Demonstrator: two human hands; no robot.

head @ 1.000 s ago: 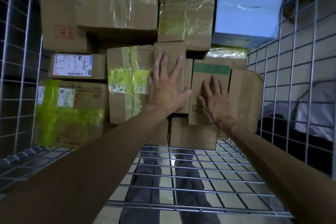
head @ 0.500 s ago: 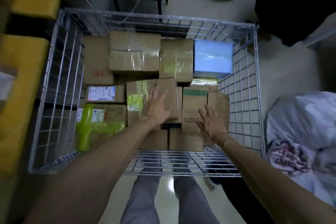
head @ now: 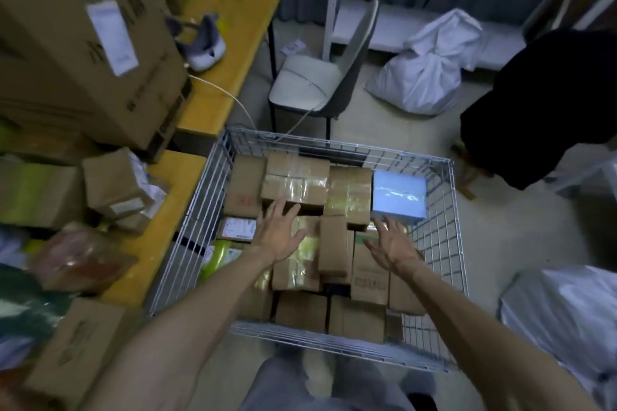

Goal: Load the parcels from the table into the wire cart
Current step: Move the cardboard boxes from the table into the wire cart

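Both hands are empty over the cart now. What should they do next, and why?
Probably swing the left hand over to the small brown parcel on the table and grip it. Both that hand and the right hand are open, holding nothing above the wire cart, and parcels wait on the table beside it.

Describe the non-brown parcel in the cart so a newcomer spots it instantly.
Find the wire cart at the picture's centre. In its far right corner, just beyond the right hand, sits the pale blue parcel. Its neighbours are all brown cardboard.
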